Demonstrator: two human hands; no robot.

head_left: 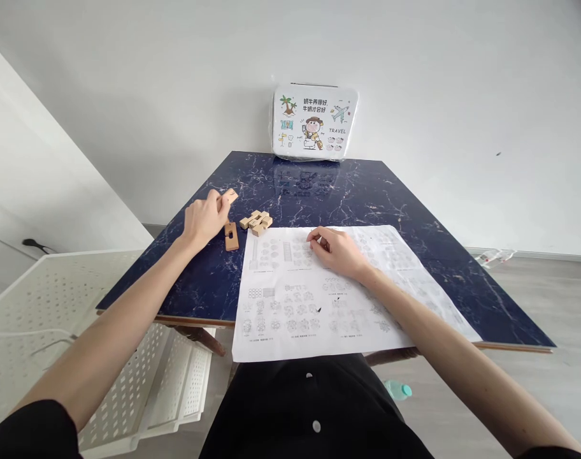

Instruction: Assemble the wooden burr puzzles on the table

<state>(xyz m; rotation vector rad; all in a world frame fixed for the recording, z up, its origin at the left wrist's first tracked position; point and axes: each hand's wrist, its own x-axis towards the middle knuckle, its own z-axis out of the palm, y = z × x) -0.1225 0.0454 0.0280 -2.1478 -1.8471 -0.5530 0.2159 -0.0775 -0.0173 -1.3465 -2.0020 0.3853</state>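
Note:
My left hand (205, 218) is closed on a small light wooden puzzle piece (230, 196) with a dark mark, held over the left part of the table. Just below it lies a darker wooden puzzle piece (232, 241) with a slot cut in it. To its right sits a cluster of interlocked light wooden pieces (257, 221), touching or very near the paper's upper left corner. My right hand (336, 250) rests on the large printed instruction sheet (281, 344), fingers loosely curled with nothing visible in them. Rows of small line diagrams cover the sheet.
The blue marbled table (195, 287) has a white cartoon-printed case (314, 121) standing at its back against the wall. White perforated shelving (128, 370) is on the left. A bottle with a teal cap (399, 390) lies on the floor below. The sheet overhangs the front edge.

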